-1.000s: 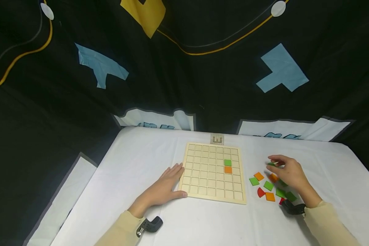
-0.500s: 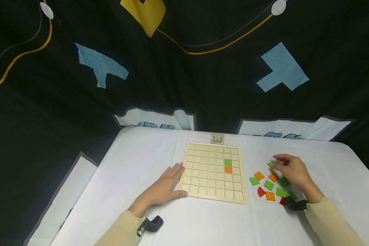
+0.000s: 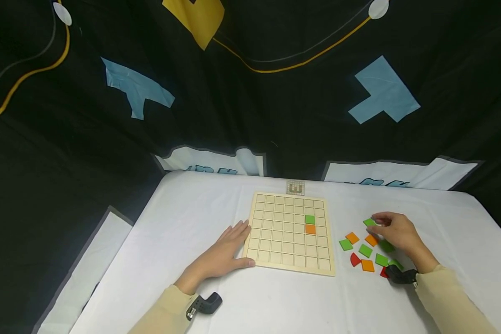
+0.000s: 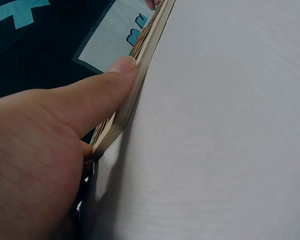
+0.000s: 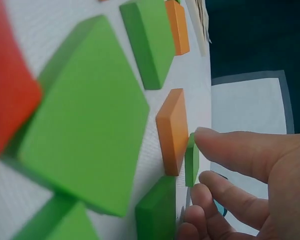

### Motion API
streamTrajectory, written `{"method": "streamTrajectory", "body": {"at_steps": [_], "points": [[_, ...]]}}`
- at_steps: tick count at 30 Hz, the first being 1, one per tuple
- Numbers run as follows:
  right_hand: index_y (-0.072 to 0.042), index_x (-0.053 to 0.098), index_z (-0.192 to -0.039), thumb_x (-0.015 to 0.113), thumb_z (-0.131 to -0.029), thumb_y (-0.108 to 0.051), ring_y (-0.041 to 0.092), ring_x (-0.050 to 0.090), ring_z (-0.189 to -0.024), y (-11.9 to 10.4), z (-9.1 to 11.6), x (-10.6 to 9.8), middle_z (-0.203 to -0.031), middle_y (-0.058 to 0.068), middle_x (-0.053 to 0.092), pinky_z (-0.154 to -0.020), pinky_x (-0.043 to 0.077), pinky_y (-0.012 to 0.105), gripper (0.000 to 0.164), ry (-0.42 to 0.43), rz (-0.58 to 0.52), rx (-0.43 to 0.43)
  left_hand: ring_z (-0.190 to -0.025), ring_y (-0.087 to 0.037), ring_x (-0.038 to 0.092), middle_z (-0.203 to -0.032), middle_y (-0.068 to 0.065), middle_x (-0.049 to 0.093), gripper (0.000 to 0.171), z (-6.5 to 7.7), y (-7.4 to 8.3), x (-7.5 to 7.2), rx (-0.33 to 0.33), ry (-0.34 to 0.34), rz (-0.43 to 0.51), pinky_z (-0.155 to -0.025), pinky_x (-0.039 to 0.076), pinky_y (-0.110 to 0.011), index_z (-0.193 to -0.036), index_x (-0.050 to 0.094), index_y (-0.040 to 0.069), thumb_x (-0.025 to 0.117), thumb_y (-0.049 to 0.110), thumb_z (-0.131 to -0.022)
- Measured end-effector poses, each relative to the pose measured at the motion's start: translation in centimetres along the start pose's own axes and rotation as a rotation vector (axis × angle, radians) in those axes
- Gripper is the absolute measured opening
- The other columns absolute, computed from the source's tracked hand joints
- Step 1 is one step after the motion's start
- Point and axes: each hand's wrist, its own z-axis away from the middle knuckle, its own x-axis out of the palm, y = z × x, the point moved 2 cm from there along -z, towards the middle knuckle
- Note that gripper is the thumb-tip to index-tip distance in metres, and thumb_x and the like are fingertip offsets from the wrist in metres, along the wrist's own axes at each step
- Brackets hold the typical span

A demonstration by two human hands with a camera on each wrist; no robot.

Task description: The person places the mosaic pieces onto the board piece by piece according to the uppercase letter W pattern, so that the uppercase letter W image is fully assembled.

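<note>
My left hand (image 3: 221, 255) lies at the left edge of a pale wooden grid board (image 3: 277, 264), its thumb on the near corner in the left wrist view. A green square tile (image 3: 310, 219) and an orange square tile (image 3: 311, 229) sit in neighbouring cells on the board's right side. My right hand (image 3: 396, 232) is at another green tile (image 3: 369, 222) lying on the table. The right wrist view shows that green tile (image 5: 191, 162) beside my thumb and forefinger, which stay apart; the thumb tip is at its edge, and firm contact is hard to judge.
Loose green, orange (image 3: 368, 265) and red tiles (image 3: 355, 260) lie right of the board on a white tablecloth (image 3: 284, 306). A small grid-patterned square (image 3: 295, 187) lies behind the board. A dark cloth (image 3: 250, 116) hangs beyond the table.
My right hand has shifted to the right, leaving more of the green tile in sight, and then lowered slightly. That tile has stayed in about the same place. My left hand has not moved.
</note>
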Motion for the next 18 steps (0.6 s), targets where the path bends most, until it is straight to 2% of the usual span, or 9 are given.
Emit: {"method": "streamTrajectory", "body": {"at_steps": [4,18], "points": [[0.012,0.056,-0.129,0.074,-0.090,-0.025,0.043,0.052,-0.102,-0.01,-0.12,0.01,-0.123,0.034,0.056,-0.092,0.052,0.055,0.057,-0.010,0.029,0.011,-0.154,-0.027,0.009,-0.166,-0.014,0.016,0.095,-0.02,-0.03,0.03,0.001,-0.001,0.002,-0.125,0.006,-0.046,-0.157,0.025,-0.003,0.065,0.055,-0.092],[0.013,0.059,-0.123,0.075,-0.089,-0.021,0.039,0.053,-0.094,-0.25,-0.22,-0.11,-0.109,0.029,0.061,-0.083,0.055,0.049,0.050,0.010,0.084,-0.004,-0.154,-0.027,0.009,-0.166,-0.014,0.016,0.094,-0.06,-0.17,0.07,0.009,0.000,-0.013,-0.125,0.006,-0.046,-0.156,0.026,-0.003,0.064,0.056,-0.093]]}}
